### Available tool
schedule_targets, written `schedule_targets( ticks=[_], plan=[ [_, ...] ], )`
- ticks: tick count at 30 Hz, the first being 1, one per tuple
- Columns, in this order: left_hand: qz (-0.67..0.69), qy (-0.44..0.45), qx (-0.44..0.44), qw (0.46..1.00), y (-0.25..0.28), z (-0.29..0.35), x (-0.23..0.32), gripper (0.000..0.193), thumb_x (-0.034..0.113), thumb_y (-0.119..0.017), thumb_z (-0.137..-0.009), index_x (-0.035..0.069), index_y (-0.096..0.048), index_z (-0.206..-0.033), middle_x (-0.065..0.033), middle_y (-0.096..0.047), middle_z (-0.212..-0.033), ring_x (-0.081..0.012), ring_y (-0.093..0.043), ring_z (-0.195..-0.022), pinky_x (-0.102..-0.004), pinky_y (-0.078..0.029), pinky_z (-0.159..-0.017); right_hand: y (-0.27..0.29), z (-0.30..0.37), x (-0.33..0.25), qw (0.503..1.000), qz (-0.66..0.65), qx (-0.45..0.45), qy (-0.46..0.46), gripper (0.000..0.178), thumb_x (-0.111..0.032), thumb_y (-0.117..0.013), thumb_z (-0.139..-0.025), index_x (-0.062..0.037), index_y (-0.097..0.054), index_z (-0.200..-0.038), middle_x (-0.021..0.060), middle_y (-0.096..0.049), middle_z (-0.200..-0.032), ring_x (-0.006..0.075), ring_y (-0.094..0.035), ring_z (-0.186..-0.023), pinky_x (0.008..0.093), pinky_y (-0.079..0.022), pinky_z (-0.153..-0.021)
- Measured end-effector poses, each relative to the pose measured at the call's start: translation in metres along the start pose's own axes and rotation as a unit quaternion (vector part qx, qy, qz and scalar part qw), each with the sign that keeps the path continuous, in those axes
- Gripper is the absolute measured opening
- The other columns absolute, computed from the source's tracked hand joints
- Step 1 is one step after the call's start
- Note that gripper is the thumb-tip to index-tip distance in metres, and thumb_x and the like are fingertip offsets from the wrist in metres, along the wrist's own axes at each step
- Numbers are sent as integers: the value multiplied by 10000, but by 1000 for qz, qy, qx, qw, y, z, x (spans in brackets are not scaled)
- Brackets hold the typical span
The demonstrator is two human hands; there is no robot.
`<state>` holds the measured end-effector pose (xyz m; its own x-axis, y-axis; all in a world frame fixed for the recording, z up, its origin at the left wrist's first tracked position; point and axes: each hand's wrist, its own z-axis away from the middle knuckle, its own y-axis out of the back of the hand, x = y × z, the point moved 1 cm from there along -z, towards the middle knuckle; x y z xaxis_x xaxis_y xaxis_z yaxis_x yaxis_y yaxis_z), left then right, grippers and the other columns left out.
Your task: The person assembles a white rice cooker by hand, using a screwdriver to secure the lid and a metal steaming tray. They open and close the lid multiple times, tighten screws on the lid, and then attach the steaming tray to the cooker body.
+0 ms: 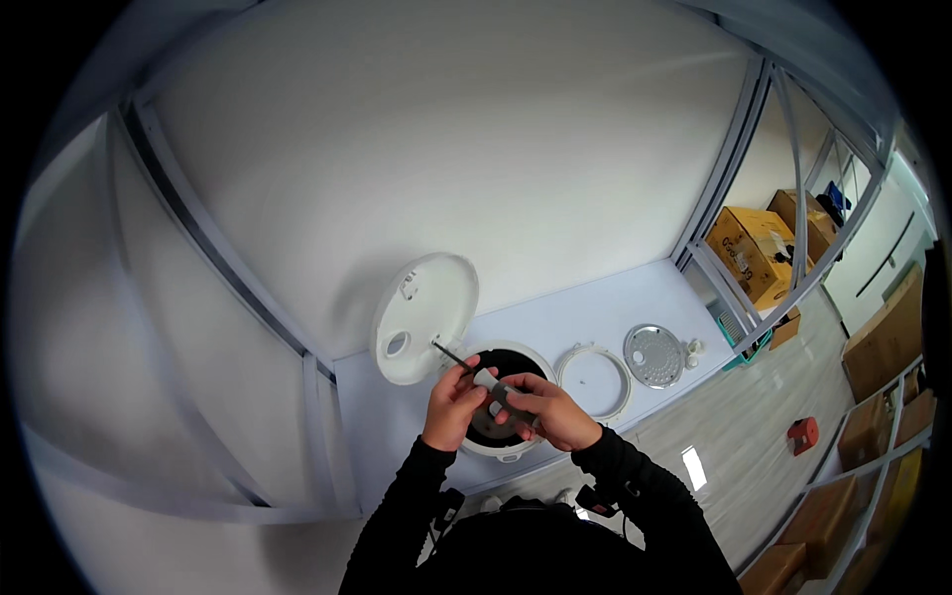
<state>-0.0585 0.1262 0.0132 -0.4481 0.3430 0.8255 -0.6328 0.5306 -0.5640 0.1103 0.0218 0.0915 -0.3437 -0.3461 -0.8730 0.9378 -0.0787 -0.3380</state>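
Observation:
Both hands are on a screwdriver (485, 378) with a grey and white handle and a long dark shaft. My right hand (557, 411) wraps round the handle, while my left hand (453, 406) pinches the tool near the front of the handle. The shaft points up and left, its tip at the inner face of a white round lid (436, 297), which stands raised. Below my hands is the white round body of what looks like a rice cooker (538, 359), with a dark inside, partly hidden by the hands. Whether the tip sits in a screw is too small to tell.
On the white table (635, 296), right of the cooker, lie a white ring (627, 399), a grey perforated disc (654, 357) and small white parts (693, 350). A wall rises behind. Metal frame posts stand at both sides. Cardboard boxes (759, 253) and a red object (803, 434) are farther right.

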Motion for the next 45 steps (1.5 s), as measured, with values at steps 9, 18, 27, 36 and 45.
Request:
schedule_targets(
  ticks=[9, 18, 27, 36, 45],
  plan=[
    [-36, 17, 36, 999, 7, -8, -9, 319, 102, -687, -998, 10, -599, -1290, -10, -644, -1018, -93, -639, -908, -268, -559, -843, 1, 12, 13, 855, 392, 115, 320, 593, -172, -789, -841, -30, -537, -1359, 157, -664, -1102, 298, -663, -946, 362, -531, -863],
    [35, 15, -51, 998, 8, -4, -7, 559, 7, -590, -1003, -7, -417, -1535, -169, -590, -1404, -212, -597, -1249, -357, -524, -1033, 9, 7, 25, 991, 77, 41, 102, 362, -206, -502, -1097, -52, -468, -1423, 100, -734, -993, 126, -654, -679, 279, -536, -624],
    [-24, 6, 14, 1000, 11, -4, -17, 395, 46, -635, -1012, -16, -546, -1392, -43, -622, -1161, -108, -639, -1010, -295, -546, -909, 3, 11, 29, 839, 388, 131, 357, 392, -164, -617, -1038, -22, -507, -1387, 88, -686, -953, 131, -657, -768, 284, -528, -681],
    [3, -15, -25, 1000, 6, 0, -8, 467, 74, -604, -1026, -26, -481, -1466, -147, -599, -1371, -180, -614, -1193, -334, -536, -1001, 5, 10, 19, 986, 101, 61, 120, 313, -216, -521, -1087, -28, -526, -1337, 65, -711, -932, 133, -667, -705, 270, -537, -625],
    [-56, 15, 13, 998, 4, -5, -8, 346, 94, -639, -1019, 3, -551, -1341, -21, -596, -1085, -106, -614, -966, -281, -540, -850, -8, 10, 22, 770, 473, 162, 396, 417, -182, -707, -970, -2, -559, -1316, 120, -725, -980, 230, -688, -794, 360, -559, -727]
  ],
)
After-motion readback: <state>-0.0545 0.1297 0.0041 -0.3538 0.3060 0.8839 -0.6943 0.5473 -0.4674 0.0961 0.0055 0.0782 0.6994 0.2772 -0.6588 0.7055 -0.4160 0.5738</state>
